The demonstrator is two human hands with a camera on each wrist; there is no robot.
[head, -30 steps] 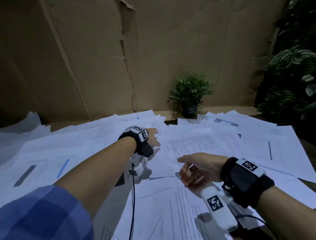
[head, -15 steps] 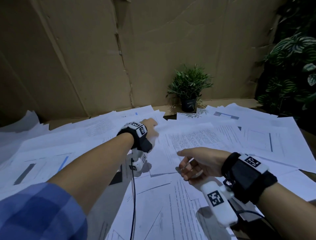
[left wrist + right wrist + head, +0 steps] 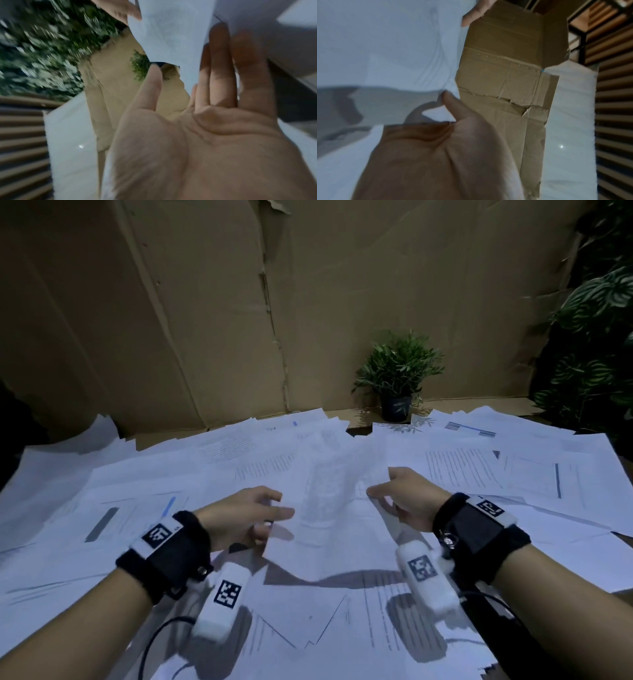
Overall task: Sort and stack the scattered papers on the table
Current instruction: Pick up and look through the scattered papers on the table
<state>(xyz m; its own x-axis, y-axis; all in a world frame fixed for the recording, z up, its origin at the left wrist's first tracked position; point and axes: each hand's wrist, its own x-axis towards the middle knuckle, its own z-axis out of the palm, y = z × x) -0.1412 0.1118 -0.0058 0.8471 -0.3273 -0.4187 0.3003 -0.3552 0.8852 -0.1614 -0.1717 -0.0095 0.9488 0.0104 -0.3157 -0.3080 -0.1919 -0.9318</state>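
White printed papers (image 3: 462,474) lie scattered and overlapping over the whole table. One sheet (image 3: 325,501) is lifted off the pile at the centre, held between both hands. My left hand (image 3: 277,505) is at its left edge; in the left wrist view its straight fingers (image 3: 221,67) lie flat against the sheet (image 3: 163,33) with the thumb spread apart. My right hand (image 3: 380,489) is at the right edge. In the right wrist view its thumb (image 3: 448,102) pinches the sheet (image 3: 385,47), and its other fingers are hidden behind the paper.
A small potted plant (image 3: 397,378) stands at the back centre against a brown cardboard wall (image 3: 205,320). Big leafy plants (image 3: 596,337) fill the right side. Cables (image 3: 154,642) trail from the wrist cameras over the near papers.
My left arm has pulled back from the far papers. Both hands have come together at the centre, and a sheet is now raised between them.
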